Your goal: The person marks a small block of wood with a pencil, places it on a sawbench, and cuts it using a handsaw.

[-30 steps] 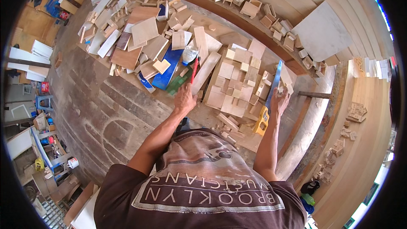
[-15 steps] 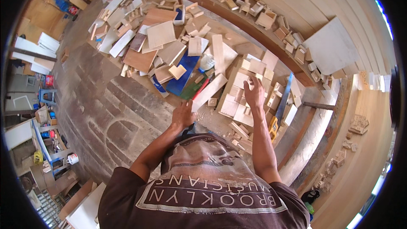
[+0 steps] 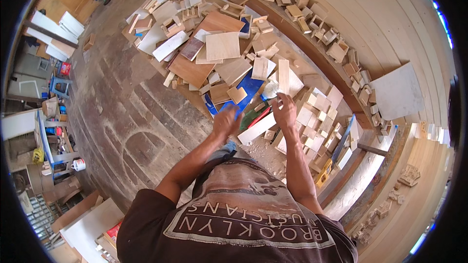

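My left hand (image 3: pixel 227 123) hovers at the near edge of the work area, beside a blue panel (image 3: pixel 246 88); motion smears its fingers. My right hand (image 3: pixel 286 112) is over the far end of a pale wooden board (image 3: pixel 257 130), fingers bent and apart, with nothing visible in them. Whether it touches the board cannot be made out. Just beyond its fingertips is a clear, rounded plastic container (image 3: pixel 270 89). A long red object (image 3: pixel 260 117) lies along the board. To the right, small pale wood blocks (image 3: pixel 308 117) are laid out close together.
A handsaw with a yellow handle (image 3: pixel 323 173) lies right of the blocks. Wood offcuts and panels (image 3: pixel 223 46) pile up ahead. More small wooden pieces line a brown beam (image 3: pixel 297 31). A white bucket (image 3: pixel 78 164) stands far left.
My left hand has come off the near end of the board and moved forward. My right hand has shifted left from above the blocks to the board. The view has turned left.
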`<state>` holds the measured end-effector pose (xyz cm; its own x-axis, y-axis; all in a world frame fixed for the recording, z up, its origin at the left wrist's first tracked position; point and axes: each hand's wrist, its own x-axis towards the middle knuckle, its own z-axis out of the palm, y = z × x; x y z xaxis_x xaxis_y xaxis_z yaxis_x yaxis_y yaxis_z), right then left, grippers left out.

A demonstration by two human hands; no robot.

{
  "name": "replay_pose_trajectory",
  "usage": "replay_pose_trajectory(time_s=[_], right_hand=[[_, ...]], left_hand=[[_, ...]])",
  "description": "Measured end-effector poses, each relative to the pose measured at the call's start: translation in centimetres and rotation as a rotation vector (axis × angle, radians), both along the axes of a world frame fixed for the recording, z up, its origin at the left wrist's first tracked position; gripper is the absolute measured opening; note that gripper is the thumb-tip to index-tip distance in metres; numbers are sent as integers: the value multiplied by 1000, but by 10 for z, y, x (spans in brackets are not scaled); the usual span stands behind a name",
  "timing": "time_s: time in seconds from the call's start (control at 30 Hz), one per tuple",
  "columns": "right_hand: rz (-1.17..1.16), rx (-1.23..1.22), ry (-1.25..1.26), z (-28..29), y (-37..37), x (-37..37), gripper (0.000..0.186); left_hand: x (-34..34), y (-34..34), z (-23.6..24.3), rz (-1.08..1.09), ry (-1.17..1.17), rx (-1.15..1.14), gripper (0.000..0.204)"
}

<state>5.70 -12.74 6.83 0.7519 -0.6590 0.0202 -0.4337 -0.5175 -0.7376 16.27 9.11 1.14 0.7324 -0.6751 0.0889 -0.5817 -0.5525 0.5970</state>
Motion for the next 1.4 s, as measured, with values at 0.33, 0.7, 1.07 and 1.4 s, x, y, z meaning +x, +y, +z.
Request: replay_pose_trajectory(time_s=[0.33, 0.7, 1.07, 1.4], right_hand=[[-585, -78, 295, -38, 32, -173, 26], [-659, -62, 338, -44, 108, -239, 29], [-670, -32, 300, -51, 103, -301, 32], [-426, 27, 222, -45, 84, -277, 35]], left_hand=[[108, -33, 17, 160, 125, -140, 19], [-81, -96, -9, -512, 545, 174, 30], [-123, -113, -27, -481, 417, 237, 68], [-137, -102, -29, -432, 365, 130, 66]])
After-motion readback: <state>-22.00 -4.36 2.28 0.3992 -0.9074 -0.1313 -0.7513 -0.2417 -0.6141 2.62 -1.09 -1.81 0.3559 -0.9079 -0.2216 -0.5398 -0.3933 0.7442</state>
